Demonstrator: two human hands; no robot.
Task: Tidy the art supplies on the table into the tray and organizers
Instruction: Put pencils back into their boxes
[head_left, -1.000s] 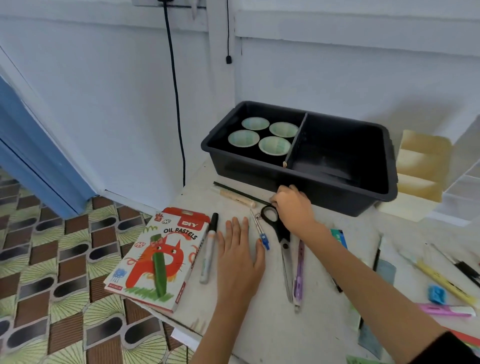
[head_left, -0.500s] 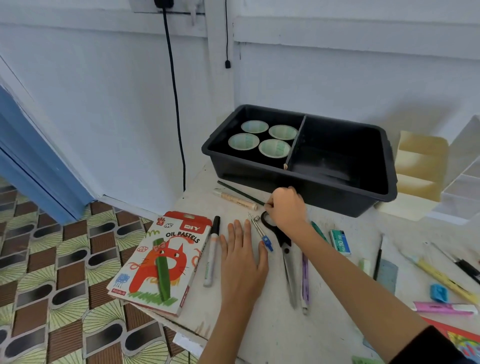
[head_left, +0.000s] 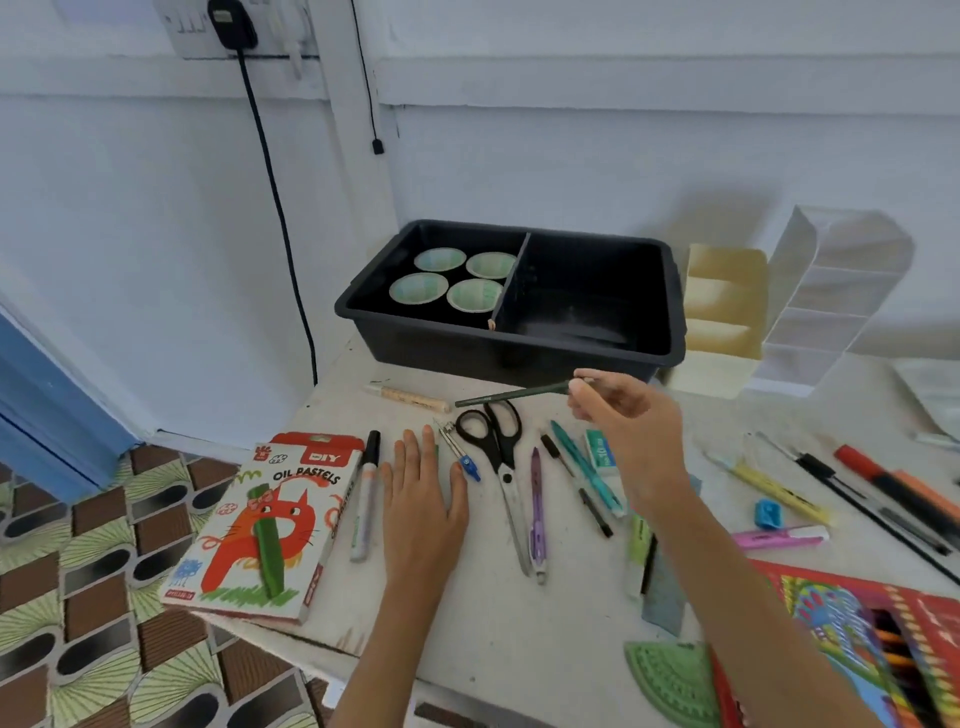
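Dark green pencil (head_left: 511, 396): now lifted off table (head_left: 498, 623), pinched by right hand (head_left: 628, 426) | left hand (head_left: 423, 499): flat, empty | likely bound for tray (head_left: 467, 358)

A black tray (head_left: 467, 348), split by a divider, sits at the desk's far edge, with four pale green cups (head_left: 418, 287) standing in its left half. Just right of it stand a cream organizer (head_left: 724, 312) and a white organizer (head_left: 836, 291). The right hand (head_left: 628, 431) pinches a dark green pencil (head_left: 511, 397), raised off the desk and nearly level. Black scissors (head_left: 501, 452) lie mid-desk. An oil pastels box (head_left: 265, 525) lies at the left edge, a marker (head_left: 366, 499) just beside it.
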